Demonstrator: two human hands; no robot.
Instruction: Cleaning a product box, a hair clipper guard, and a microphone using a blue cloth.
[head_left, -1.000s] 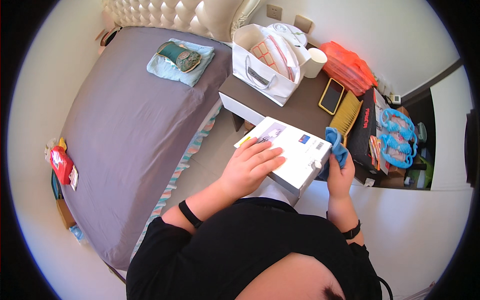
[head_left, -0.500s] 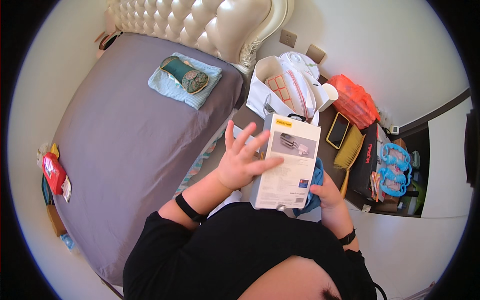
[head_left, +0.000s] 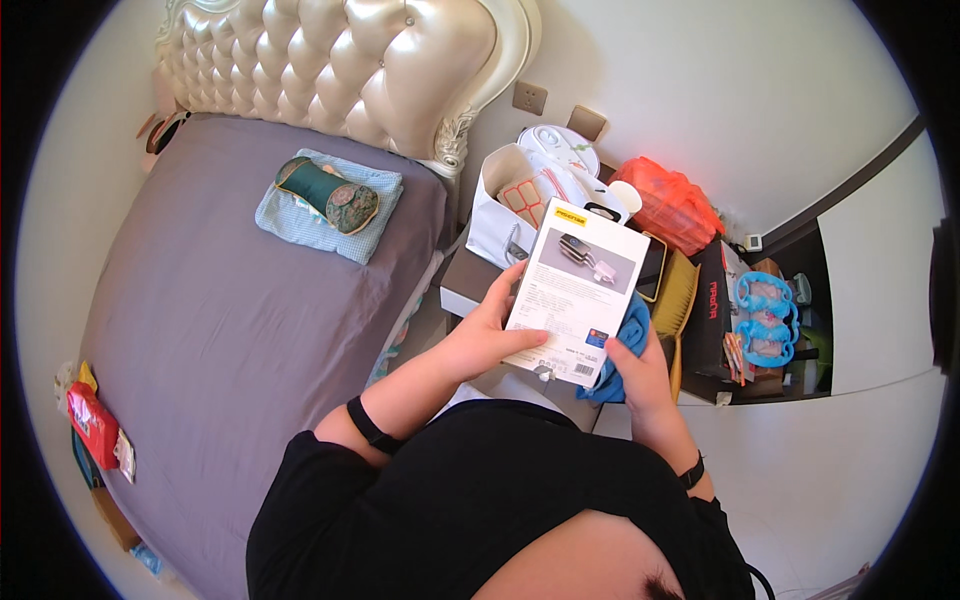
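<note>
While left hand [head_left: 495,335] grips white box [head_left: 575,300] by its left edge, right hand [head_left: 643,375] clasps lower right side, blue cloth [head_left: 630,345] bunched there. Box held before torso; probably light, stiff, smooth card; edges best for hold. Brown nightstand [head_left: 472,272] beyond, grey-sheeted bed [head_left: 230,300] leftward, tufted headboard [head_left: 330,70].

Through the head camera I see both my elbows bent. My left forearm [head_left: 405,393] slants up and rightward; my left hand [head_left: 487,338] grips, thumb stretched sideways, fingers angled upward, tips partly hidden. My right forearm [head_left: 674,440] leans up and leftward; my right hand [head_left: 646,376] grips too, thumb pointing up-left, fingers mostly hidden.
</note>
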